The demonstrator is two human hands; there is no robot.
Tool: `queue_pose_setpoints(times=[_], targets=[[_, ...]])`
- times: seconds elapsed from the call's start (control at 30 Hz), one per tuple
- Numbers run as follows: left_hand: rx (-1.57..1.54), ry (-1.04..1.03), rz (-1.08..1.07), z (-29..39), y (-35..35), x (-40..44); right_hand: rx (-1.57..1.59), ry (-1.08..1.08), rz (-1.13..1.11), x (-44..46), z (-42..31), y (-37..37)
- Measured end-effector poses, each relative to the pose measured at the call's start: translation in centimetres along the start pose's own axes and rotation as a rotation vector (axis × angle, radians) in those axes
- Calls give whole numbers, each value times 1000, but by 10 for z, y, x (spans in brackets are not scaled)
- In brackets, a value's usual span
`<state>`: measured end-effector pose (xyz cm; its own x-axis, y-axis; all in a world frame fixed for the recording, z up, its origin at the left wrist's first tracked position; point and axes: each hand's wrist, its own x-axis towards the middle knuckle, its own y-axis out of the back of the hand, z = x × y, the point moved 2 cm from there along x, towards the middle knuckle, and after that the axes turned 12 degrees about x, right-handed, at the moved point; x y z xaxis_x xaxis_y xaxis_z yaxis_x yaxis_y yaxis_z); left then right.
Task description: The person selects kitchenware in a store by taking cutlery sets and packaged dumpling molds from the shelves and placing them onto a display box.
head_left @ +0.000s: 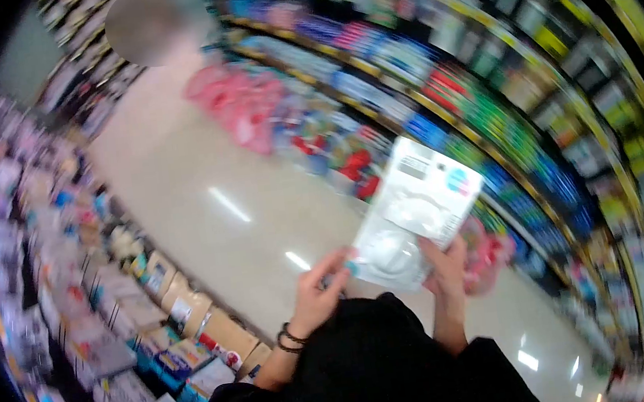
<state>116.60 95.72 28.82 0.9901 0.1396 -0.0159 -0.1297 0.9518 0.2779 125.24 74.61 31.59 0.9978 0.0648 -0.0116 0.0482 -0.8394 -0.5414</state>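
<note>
A white blister pack [419,210] with rounded clear plastic bulges and a pink and blue print near its top is tilted in front of my body. My right hand [447,266] grips its lower right edge, with the thumb on the front. At the lower left corner, the fingers of my left hand [321,286] are pinched together on the pack's edge. A small teal spot shows at the left fingertips, too blurred to identify. Dark bracelets circle my left wrist.
Packed shelves [404,82] line the right side of the aisle. Boxes and packages [183,302] are crowded on the left. Pink bags [238,108] stand along the right shelf's foot, beside the shiny floor [179,184]. A blurred shape is at the far end.
</note>
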Motion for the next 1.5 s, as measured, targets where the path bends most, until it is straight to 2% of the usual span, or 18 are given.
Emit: queue_pose_setpoints(times=[0.07,0.13,0.23,0.33,0.5,0.6,0.7,0.83,0.93,1.0,1.03,1.13,1.17,1.27,1.3,1.43,1.47,1.5], targets=[[-74,-23,13,-12,29,3,-54,-59,48,18,19,-32],[-103,29,30,-28,49,3,39,-145,-45,38,49,-46],[-123,78,11,-43,85,3,91,-416,-148,63,95,-71],[-442,251,132,-48,118,-3,198,-645,-280,71,142,-104],[-405,221,461,-89,187,5,294,-962,-421,85,213,-171],[-358,187,633,-105,238,27,261,-1079,-635,103,245,-223],[-226,172,698,-131,290,65,201,-1018,-795,137,300,-283],[201,204,674,-127,374,129,113,-927,-977,197,372,-364],[403,209,624,-116,442,168,127,-881,-951,234,410,-410],[559,203,603,-110,481,189,133,-957,-1074,258,409,-459],[511,236,613,-112,495,197,131,-996,-1142,269,407,-481],[248,242,733,-131,526,222,-93,-829,-1174,304,409,-537],[149,241,748,-155,535,225,-273,-737,-1314,317,408,-555],[-124,278,676,-201,554,237,-501,-166,-1510,327,394,-626],[-160,415,603,-209,561,244,-580,-216,-1614,331,400,-647],[-389,374,632,-246,596,293,-498,-238,-1737,354,461,-701],[-189,412,634,-253,617,303,-506,-239,-1702,367,477,-714],[-184,437,652,-262,639,314,-519,-257,-1662,380,495,-727]])
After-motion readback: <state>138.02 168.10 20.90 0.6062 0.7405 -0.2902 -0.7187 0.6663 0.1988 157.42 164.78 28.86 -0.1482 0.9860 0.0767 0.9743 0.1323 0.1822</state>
